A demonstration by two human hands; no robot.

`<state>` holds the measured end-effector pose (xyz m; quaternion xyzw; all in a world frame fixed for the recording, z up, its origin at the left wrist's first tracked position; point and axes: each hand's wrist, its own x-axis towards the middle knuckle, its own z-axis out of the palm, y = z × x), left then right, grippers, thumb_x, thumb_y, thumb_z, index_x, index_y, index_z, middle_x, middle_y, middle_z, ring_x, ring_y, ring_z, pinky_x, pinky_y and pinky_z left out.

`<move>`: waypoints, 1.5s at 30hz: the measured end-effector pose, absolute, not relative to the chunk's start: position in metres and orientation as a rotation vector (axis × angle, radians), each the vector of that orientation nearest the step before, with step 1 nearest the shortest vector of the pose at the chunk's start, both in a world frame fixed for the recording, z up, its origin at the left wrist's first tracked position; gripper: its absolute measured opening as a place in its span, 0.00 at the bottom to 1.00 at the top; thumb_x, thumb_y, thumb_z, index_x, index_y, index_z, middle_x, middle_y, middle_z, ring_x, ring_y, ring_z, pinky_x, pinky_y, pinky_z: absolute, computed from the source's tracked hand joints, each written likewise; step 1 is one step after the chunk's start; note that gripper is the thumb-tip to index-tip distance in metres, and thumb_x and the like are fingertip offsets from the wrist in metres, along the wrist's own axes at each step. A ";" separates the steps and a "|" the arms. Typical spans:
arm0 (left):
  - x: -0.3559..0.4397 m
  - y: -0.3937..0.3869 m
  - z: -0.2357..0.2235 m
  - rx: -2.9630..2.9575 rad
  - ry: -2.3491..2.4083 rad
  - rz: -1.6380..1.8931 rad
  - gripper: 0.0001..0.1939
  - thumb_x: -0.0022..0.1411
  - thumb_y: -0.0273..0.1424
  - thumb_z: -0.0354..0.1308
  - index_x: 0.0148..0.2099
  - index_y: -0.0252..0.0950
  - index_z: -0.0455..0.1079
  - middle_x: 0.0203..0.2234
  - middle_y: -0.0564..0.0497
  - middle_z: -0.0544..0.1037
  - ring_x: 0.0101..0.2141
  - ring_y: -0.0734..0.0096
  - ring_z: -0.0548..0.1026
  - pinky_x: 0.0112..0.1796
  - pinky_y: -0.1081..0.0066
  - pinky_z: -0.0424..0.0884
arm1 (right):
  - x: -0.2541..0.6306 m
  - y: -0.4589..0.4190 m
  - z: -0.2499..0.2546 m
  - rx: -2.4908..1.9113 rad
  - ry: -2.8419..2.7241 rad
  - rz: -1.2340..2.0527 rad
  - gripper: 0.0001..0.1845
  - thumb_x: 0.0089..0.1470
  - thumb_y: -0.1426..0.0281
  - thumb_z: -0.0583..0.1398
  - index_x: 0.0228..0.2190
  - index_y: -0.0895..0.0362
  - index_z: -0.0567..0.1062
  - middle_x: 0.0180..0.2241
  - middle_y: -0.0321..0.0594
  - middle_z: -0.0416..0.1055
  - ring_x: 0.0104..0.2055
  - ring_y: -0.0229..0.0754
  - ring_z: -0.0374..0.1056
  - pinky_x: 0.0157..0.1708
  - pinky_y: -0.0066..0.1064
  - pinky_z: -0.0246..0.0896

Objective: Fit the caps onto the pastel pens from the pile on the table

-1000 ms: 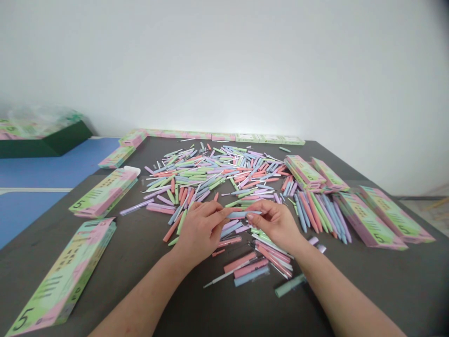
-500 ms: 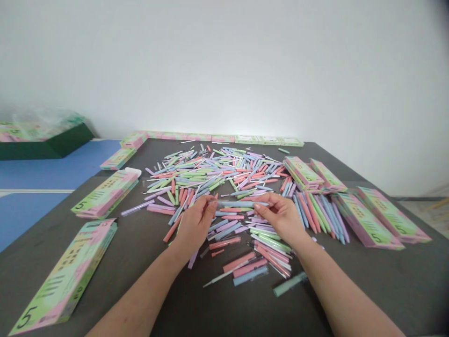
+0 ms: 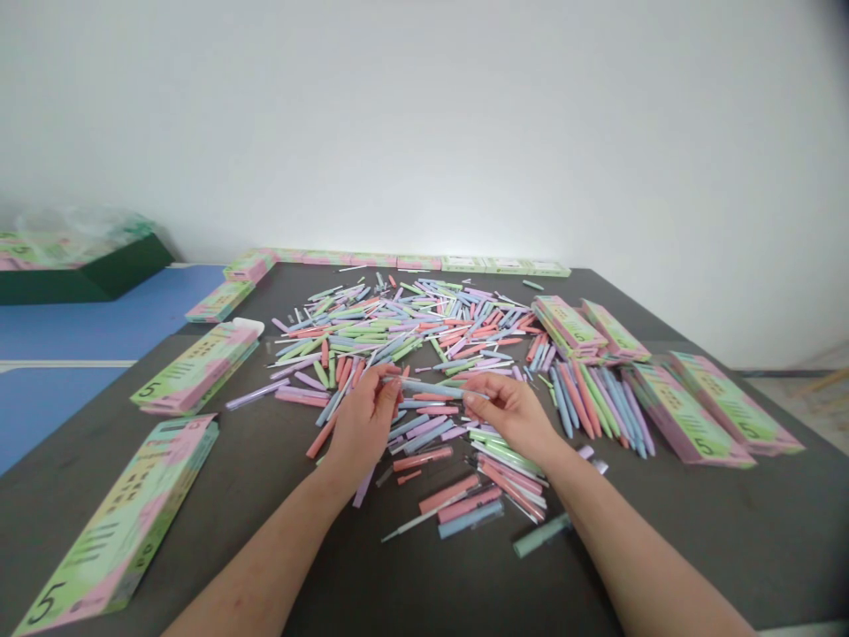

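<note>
Between my two hands a pale blue pen is held lengthwise, just above a big scatter of pen parts. My left hand pinches its left end, and my right hand grips its right end between thumb and fingers. Underneath lie loose purple and blue pen barrels. Closer to me are red pen barrels, a blue barrel, a white refill and a green barrel. A neat row of assembled-looking pens lies right of my right hand.
Printed cartons lie on the dark table: a near-left carton, another left carton, right-hand cartons and a line of cartons along the back. A green box stands on a blue surface at left.
Both hands have shifted slightly left with the blue pen. My right hand has moved in toward the left hand, and the pen now tilts a little down to the right.
</note>
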<state>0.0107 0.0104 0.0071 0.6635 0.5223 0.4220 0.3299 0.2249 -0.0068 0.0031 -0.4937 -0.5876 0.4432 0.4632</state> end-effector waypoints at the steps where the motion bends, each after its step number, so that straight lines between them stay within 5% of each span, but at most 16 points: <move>1: 0.011 0.011 0.006 1.677 1.353 1.137 0.15 0.65 0.36 0.47 0.50 0.34 0.64 0.24 0.54 0.70 0.23 0.73 0.68 0.26 0.73 0.64 | 0.225 -0.007 0.003 -1.224 -1.522 1.045 0.12 0.51 0.64 0.62 0.35 0.60 0.76 0.28 0.38 0.74 0.25 0.36 0.67 0.26 0.28 0.61; 16: 0.012 0.013 0.007 1.700 1.483 1.069 0.19 0.67 0.36 0.45 0.51 0.32 0.68 0.22 0.53 0.71 0.23 0.71 0.69 0.25 0.73 0.64 | 0.219 -0.014 0.004 -1.202 -1.888 0.916 0.17 0.58 0.73 0.57 0.48 0.55 0.77 0.41 0.39 0.78 0.39 0.41 0.71 0.37 0.30 0.62; 31: 0.014 0.016 0.004 1.491 1.283 1.211 0.12 0.62 0.36 0.50 0.45 0.34 0.65 0.22 0.55 0.70 0.21 0.75 0.67 0.23 0.75 0.63 | 0.223 -0.013 0.007 -1.309 -1.960 0.709 0.13 0.59 0.67 0.55 0.37 0.56 0.79 0.30 0.39 0.76 0.30 0.40 0.68 0.29 0.29 0.57; 45: 0.012 0.015 0.002 1.590 1.238 1.188 0.09 0.64 0.33 0.49 0.43 0.35 0.66 0.21 0.57 0.67 0.22 0.75 0.66 0.26 0.74 0.63 | 0.225 -0.011 0.005 -1.261 -1.966 0.918 0.15 0.60 0.67 0.54 0.42 0.57 0.78 0.24 0.35 0.70 0.25 0.36 0.61 0.25 0.26 0.51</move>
